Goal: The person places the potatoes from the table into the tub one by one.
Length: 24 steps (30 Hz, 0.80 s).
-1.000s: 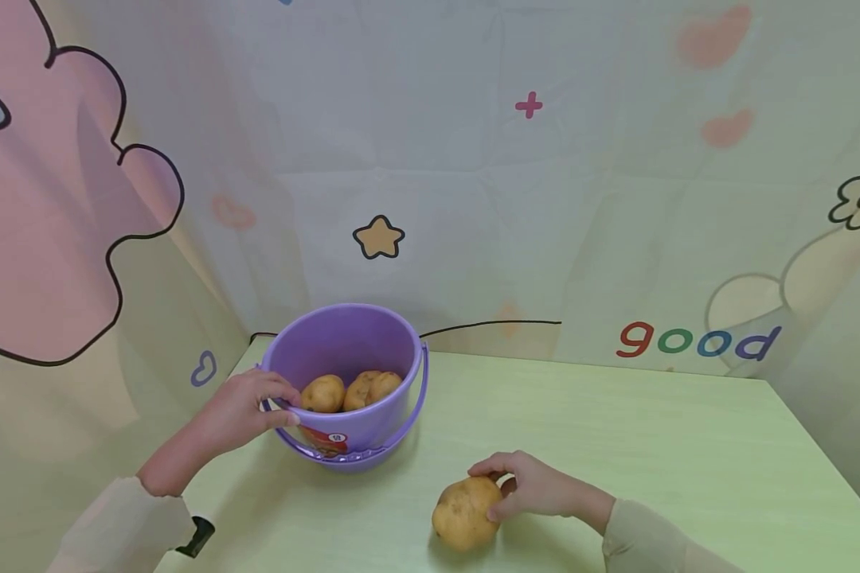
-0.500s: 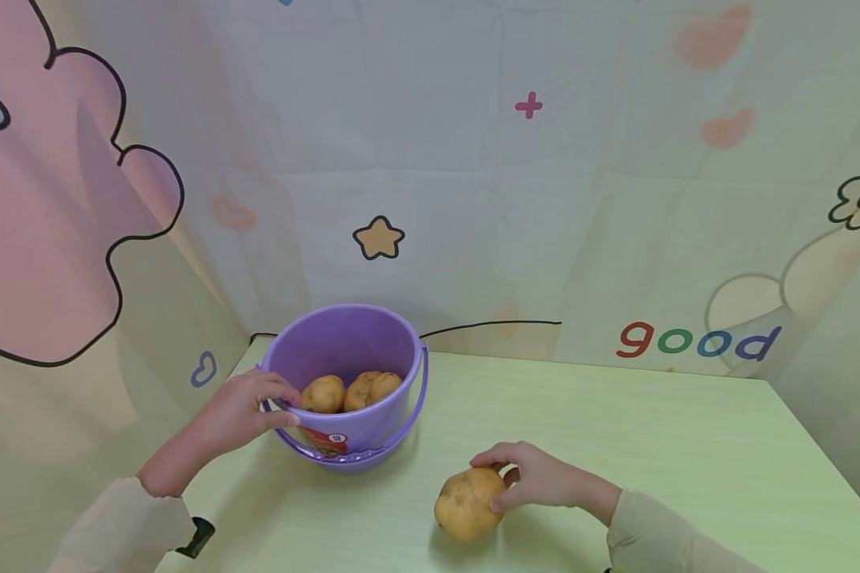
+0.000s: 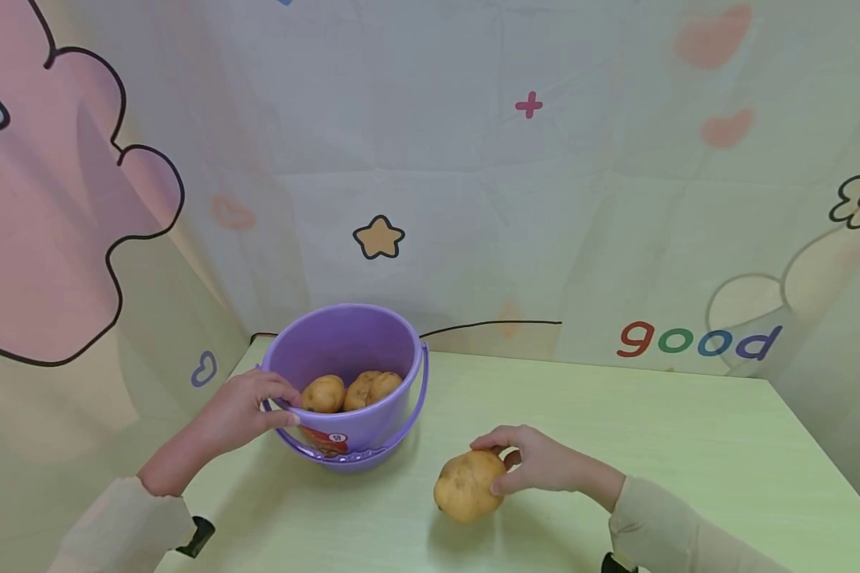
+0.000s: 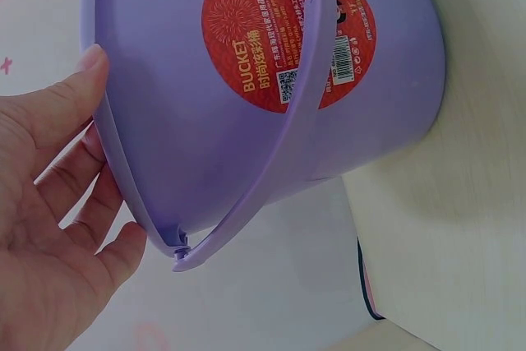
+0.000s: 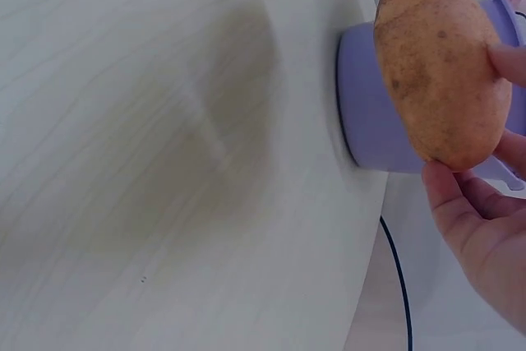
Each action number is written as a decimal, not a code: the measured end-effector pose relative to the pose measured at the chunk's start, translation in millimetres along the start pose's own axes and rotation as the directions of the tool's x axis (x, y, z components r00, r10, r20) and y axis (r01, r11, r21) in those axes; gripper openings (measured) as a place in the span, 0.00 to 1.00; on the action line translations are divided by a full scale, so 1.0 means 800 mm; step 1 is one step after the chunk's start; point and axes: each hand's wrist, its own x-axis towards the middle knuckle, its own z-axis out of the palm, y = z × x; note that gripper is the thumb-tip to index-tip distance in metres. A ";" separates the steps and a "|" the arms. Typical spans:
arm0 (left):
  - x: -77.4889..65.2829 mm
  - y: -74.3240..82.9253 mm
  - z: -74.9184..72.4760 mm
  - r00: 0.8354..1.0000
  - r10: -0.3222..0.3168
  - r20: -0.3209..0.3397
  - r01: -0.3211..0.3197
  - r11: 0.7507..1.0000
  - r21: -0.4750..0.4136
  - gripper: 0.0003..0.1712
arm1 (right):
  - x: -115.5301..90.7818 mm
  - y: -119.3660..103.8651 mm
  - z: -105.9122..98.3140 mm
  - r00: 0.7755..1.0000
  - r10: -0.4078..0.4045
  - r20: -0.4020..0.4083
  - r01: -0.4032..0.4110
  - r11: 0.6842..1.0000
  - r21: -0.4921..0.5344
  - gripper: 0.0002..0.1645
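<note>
A purple bucket stands upright at the left of the table, with several potatoes visible inside. My left hand pinches its near-left rim, thumb outside and fingers over the edge; the left wrist view shows the bucket's red label and the lowered handle. My right hand grips a large potato between thumb and fingers, to the right of the bucket and nearer to me. In the right wrist view this potato is held above the table, its shadow cast below.
The pale green table extends to the right of the bucket. Behind it hangs a printed cloth backdrop with a star and the word "good", close to the bucket's back. More cloth hangs at the left side.
My right hand has lifted the potato off the table and moved it a little up and away from me. The left hand and the bucket have stayed where they were.
</note>
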 end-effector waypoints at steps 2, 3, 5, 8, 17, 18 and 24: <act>0.000 0.000 0.000 1.000 -0.001 0.001 0.001 1.000 -0.001 0.07 | 0.001 -0.003 -0.002 1.000 -0.004 -0.004 0.004 1.000 -0.004 0.30; -0.001 0.000 0.000 1.000 -0.002 0.003 0.002 1.000 -0.001 0.07 | 0.001 -0.005 -0.003 1.000 -0.005 -0.006 0.005 1.000 -0.006 0.30; -0.001 0.000 0.000 1.000 -0.007 0.004 0.007 1.000 -0.002 0.07 | 0.001 -0.008 -0.005 1.000 -0.005 -0.010 0.005 1.000 -0.013 0.30; -0.001 0.000 0.000 1.000 -0.014 0.011 0.014 1.000 -0.002 0.07 | 0.001 -0.012 -0.010 1.000 -0.007 -0.019 0.006 1.000 -0.025 0.30; 0.001 -0.001 0.000 0.999 -0.026 0.020 0.026 1.000 -0.005 0.07 | 0.003 -0.023 -0.023 0.999 -0.033 -0.042 0.030 0.998 -0.063 0.29; 0.000 -0.001 0.000 0.999 -0.027 0.020 0.027 1.000 -0.006 0.07 | 0.003 -0.024 -0.024 0.999 -0.034 -0.042 0.031 0.997 -0.066 0.29; 0.000 0.000 -0.002 0.999 -0.036 0.026 0.036 0.999 -0.014 0.07 | 0.005 -0.031 -0.027 0.998 -0.043 -0.047 0.039 0.996 -0.083 0.29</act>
